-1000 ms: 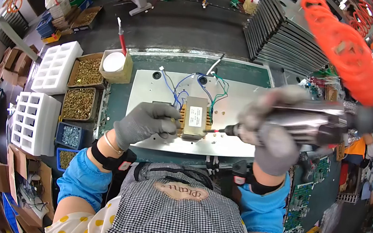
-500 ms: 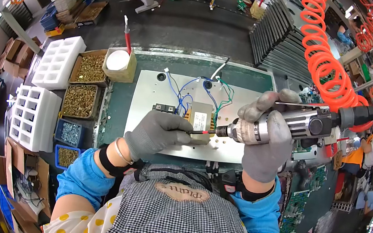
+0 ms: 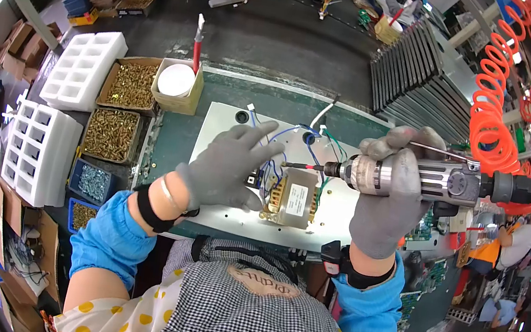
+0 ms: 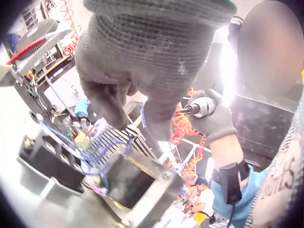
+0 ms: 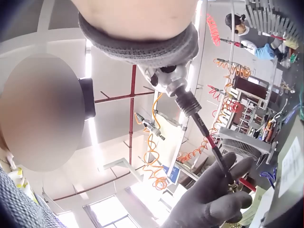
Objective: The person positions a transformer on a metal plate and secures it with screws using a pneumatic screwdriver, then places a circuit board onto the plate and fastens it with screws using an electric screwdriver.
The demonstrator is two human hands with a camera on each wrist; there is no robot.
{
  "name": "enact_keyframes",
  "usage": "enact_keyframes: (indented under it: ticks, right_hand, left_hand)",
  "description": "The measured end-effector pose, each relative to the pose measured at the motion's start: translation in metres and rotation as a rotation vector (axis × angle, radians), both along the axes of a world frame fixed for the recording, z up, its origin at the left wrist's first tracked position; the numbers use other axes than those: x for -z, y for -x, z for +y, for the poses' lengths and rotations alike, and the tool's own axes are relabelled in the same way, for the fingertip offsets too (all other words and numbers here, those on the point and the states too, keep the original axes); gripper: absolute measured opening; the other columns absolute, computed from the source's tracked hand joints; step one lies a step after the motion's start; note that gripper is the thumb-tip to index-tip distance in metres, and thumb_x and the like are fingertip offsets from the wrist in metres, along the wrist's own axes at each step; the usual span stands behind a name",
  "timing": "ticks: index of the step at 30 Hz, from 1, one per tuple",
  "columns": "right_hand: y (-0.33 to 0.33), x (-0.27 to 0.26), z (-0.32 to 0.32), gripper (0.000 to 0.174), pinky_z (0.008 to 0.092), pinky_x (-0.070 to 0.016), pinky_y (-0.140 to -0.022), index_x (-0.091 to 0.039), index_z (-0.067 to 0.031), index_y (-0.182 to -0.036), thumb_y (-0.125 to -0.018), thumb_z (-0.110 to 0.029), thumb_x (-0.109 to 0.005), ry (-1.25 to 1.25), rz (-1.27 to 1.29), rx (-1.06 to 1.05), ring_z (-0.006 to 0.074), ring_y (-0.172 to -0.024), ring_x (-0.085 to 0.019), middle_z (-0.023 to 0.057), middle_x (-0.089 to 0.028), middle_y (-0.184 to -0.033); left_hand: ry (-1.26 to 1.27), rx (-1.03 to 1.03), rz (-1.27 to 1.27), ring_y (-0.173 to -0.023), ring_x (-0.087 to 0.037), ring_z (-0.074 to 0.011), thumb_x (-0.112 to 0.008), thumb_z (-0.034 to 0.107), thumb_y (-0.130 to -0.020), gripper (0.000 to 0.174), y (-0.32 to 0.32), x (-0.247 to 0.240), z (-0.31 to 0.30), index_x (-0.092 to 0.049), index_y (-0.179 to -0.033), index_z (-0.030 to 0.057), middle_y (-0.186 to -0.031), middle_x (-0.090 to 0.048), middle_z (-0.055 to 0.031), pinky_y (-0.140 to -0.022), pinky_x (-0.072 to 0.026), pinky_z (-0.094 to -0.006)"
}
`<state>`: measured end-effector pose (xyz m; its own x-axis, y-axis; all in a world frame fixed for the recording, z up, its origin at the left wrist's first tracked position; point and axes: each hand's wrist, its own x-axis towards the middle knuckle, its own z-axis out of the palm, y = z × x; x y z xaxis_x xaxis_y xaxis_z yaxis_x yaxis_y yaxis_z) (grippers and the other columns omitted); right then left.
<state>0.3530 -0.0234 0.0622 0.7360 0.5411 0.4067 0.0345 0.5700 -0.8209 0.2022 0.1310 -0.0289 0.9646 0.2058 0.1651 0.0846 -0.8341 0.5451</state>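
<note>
My right hand (image 3: 385, 210), in a grey glove, grips a silver-and-black air screwdriver (image 3: 436, 182). Its slim bit (image 3: 306, 166) points left, over the blue wires behind a transformer (image 3: 298, 201) with a white label. The transformer sits on a white metal plate (image 3: 340, 210). Just left of it, my gloved left hand (image 3: 228, 164) hovers with fingers spread, their tips close to the bit's end. In the right wrist view the bit (image 5: 211, 140) overlaps the left fingers (image 5: 225, 209). A black terminal block (image 4: 47, 154) beside the transformer is partly hidden by the left hand in the head view.
Boxes of brass screws (image 3: 112, 134) and white foam trays (image 3: 43, 155) stand at left. A square tub with a white lid (image 3: 177, 80) and a red-handled tool (image 3: 197, 48) is behind the plate. Black panels (image 3: 412, 85) lean at back right, beside an orange coiled hose (image 3: 494, 110).
The left hand has opened from a pinch at the bit's tip and moved up and left. The bit has lifted from the transformer's front toward its rear. The head view has shifted.
</note>
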Motion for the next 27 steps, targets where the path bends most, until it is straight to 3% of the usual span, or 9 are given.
enact_keyframes:
  ticks: [2, 5, 6, 9, 10, 12, 19, 23, 27]
  right_hand:
    - [0.000, 0.004, 0.012, 0.040, 0.0363, -0.0501, -0.078, -0.050, -0.0091, -0.126, -0.087, -0.005, -0.055, 0.066, -0.067, -0.016, 0.0162, -0.085, -0.059, 0.0071, -0.061, -0.107]
    - [-0.003, 0.015, 0.025, 0.042, 0.0311, -0.0510, -0.069, -0.051, -0.0094, -0.127, -0.086, 0.000, -0.056, 0.136, -0.078, -0.100, 0.0174, -0.085, -0.060, 0.0081, -0.061, -0.108]
    - [-0.004, 0.018, 0.028, 0.043, 0.0306, -0.0510, -0.068, -0.051, -0.0096, -0.127, -0.086, 0.001, -0.056, 0.178, -0.077, -0.121, 0.0176, -0.085, -0.060, 0.0083, -0.061, -0.108]
    - [-0.008, 0.024, 0.035, 0.044, 0.0303, -0.0514, -0.067, -0.051, -0.0099, -0.127, -0.085, 0.003, -0.056, 0.238, -0.067, -0.137, 0.0179, -0.085, -0.060, 0.0087, -0.061, -0.109]
    - [-0.010, 0.027, 0.037, 0.044, 0.0304, -0.0514, -0.067, -0.051, -0.0097, -0.127, -0.085, 0.002, -0.056, 0.237, -0.083, -0.115, 0.0178, -0.085, -0.060, 0.0087, -0.061, -0.109]
    - [-0.011, 0.024, 0.039, 0.044, 0.0313, -0.0516, -0.070, -0.051, -0.0089, -0.127, -0.084, 0.002, -0.058, 0.314, -0.127, -0.056, 0.0177, -0.085, -0.060, 0.0085, -0.061, -0.109]
    - [-0.014, 0.041, 0.045, 0.044, 0.0324, -0.0503, -0.072, -0.051, -0.0100, -0.127, -0.085, -0.001, -0.059, 0.319, 0.051, -0.271, 0.0177, -0.089, -0.060, 0.0076, -0.061, -0.111]
    - [-0.002, 0.045, 0.052, 0.044, 0.0271, -0.0490, -0.064, -0.051, -0.0113, -0.127, -0.085, 0.001, -0.059, 0.425, 0.092, -0.282, 0.0174, -0.088, -0.061, 0.0072, -0.060, -0.111]
    - [0.003, 0.051, 0.051, 0.044, 0.0254, -0.0465, -0.058, -0.051, -0.0114, -0.126, -0.085, 0.002, -0.057, 0.456, -0.043, -0.240, 0.0168, -0.086, -0.060, 0.0069, -0.060, -0.110]
  left_hand:
    - [-0.073, 0.054, 0.085, -0.133, -0.034, -0.0422, -0.088, 0.038, -0.048, 0.097, -0.012, 0.011, 0.004, -0.050, -0.135, 0.0158, -0.148, -0.034, -0.0189, -0.107, -0.0333, -0.0531]
    - [-0.126, 0.109, 0.208, -0.133, -0.035, -0.0411, -0.087, 0.040, -0.049, 0.092, -0.025, 0.018, 0.014, -0.054, -0.131, 0.0156, -0.146, -0.036, -0.0188, -0.109, -0.0325, -0.0503]
    - [-0.152, 0.115, 0.177, -0.132, -0.038, -0.0372, -0.083, 0.041, -0.057, 0.072, -0.028, 0.022, 0.016, -0.063, -0.120, 0.0132, -0.142, -0.042, -0.0156, -0.108, -0.0331, -0.0480]
    - [-0.015, 0.129, 0.153, -0.128, -0.042, -0.0323, -0.081, 0.037, -0.064, 0.049, -0.028, 0.028, 0.026, -0.071, -0.104, 0.0111, -0.135, -0.051, -0.0113, -0.105, -0.0351, -0.0464]
    - [-0.006, 0.091, 0.025, -0.120, -0.049, -0.0269, -0.077, 0.032, -0.071, 0.027, -0.021, 0.030, 0.027, -0.075, -0.085, 0.0092, -0.122, -0.061, -0.0077, -0.102, -0.0380, -0.0443]
    - [0.064, 0.088, -0.021, -0.115, -0.053, -0.0256, -0.076, 0.030, -0.072, 0.023, -0.011, 0.040, 0.030, -0.074, -0.080, 0.0088, -0.116, -0.063, -0.0076, -0.100, -0.0394, -0.0428]
    - [0.102, -0.014, -0.024, -0.107, -0.059, -0.0253, -0.075, 0.023, -0.074, 0.014, 0.013, 0.049, 0.043, -0.074, -0.075, 0.0092, -0.110, -0.067, -0.0071, -0.096, -0.0450, -0.0395]
    - [0.132, -0.048, -0.035, -0.106, -0.060, -0.0252, -0.074, 0.023, -0.075, 0.013, 0.020, 0.054, 0.044, -0.073, -0.073, 0.0101, -0.110, -0.066, -0.0081, -0.093, -0.0477, -0.0388]
    - [0.194, -0.067, 0.023, -0.105, -0.061, -0.0258, -0.072, 0.022, -0.077, 0.011, 0.028, 0.058, 0.041, -0.072, -0.078, 0.0108, -0.111, -0.066, -0.0086, -0.092, -0.0490, -0.0385]
